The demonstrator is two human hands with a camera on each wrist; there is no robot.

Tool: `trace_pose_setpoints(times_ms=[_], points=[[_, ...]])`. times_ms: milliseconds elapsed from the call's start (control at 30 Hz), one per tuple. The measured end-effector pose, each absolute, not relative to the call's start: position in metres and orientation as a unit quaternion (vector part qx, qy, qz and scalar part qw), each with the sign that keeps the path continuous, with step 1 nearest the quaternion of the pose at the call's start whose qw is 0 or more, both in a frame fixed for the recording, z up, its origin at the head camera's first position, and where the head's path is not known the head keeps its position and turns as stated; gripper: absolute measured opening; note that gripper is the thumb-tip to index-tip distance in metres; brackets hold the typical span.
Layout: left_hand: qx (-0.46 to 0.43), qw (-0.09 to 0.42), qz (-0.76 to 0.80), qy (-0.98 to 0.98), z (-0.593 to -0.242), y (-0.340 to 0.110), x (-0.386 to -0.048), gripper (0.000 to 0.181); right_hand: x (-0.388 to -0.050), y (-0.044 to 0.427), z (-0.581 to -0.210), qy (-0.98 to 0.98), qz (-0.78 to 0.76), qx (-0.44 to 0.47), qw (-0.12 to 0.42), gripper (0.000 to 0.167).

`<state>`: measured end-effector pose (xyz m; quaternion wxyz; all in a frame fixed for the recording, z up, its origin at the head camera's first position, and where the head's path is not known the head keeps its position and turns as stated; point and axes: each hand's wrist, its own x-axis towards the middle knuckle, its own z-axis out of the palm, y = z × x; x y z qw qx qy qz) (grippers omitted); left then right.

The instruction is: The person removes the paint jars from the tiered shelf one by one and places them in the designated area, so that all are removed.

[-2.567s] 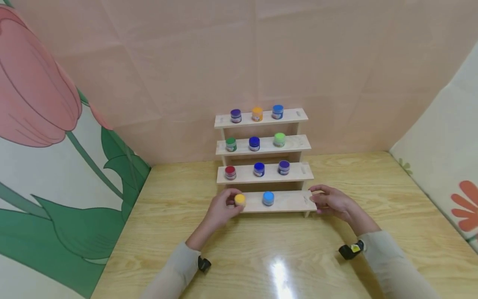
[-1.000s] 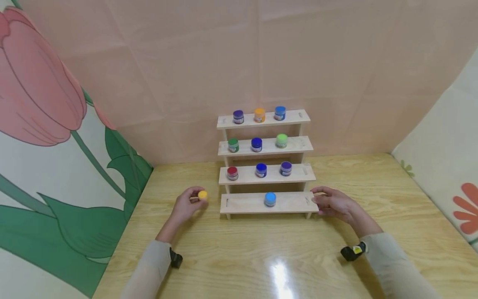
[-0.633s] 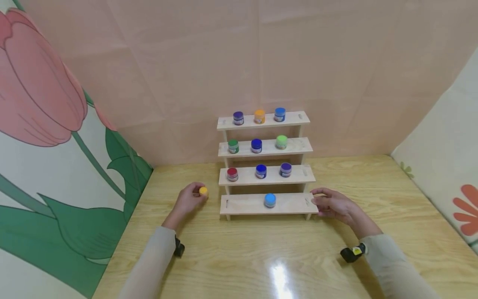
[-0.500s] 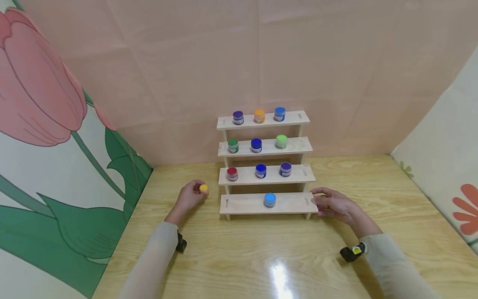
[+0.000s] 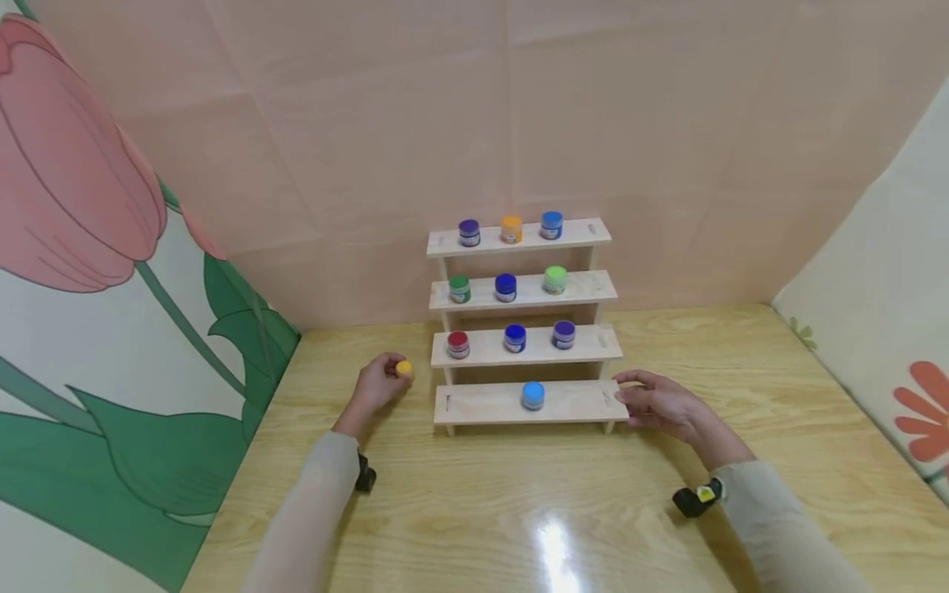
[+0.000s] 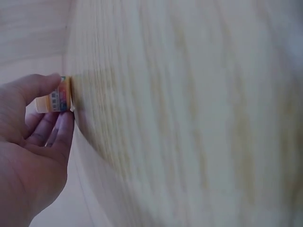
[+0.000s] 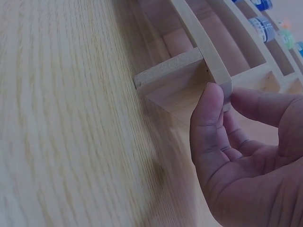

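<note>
Plain, pale grey-beige cloth is worn on both arms, and past its ends the left hand [image 5: 376, 385] and right hand [image 5: 660, 401] are left bare. The left sleeve [image 5: 296, 527] is tinted faintly pink along its length and is turned greyer at the left cuff [image 5: 337, 453]; the right sleeve [image 5: 793, 535] is lightly creased, with the right cuff [image 5: 744, 487] shaded pale grey. A small, black, box-like device is worn at the inner side of each wrist. The left device [image 5: 366, 476] is seen as dark, with blunt corners. The right device [image 5: 689, 501] is marked by a bright yellow patch [image 5: 705, 493]. Finer details on both are lost to blur.
</note>
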<state>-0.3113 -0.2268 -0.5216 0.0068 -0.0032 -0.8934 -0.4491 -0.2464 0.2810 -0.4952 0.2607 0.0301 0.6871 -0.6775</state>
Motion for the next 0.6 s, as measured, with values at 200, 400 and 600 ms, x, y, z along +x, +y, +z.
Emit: trace_pose_setpoints(times_ms=[200,400,600], points=[[0.006,-0.004,-0.465,-0.885,-0.513,-0.228,-0.307,0.051,-0.247,0.28,-0.495,0.689,-0.673,0.035,0.266,0.044],[0.006,0.019,-0.48,-0.877,-0.5,-0.224,-0.301,0.052,-0.247,0.281,-0.493,0.689,-0.675,0.038,0.264,0.04],[-0.028,0.048,-0.495,-0.867,-0.49,-0.216,-0.289,0.047,-0.247,0.28,-0.493,0.687,-0.676,0.041,0.264,0.04]])
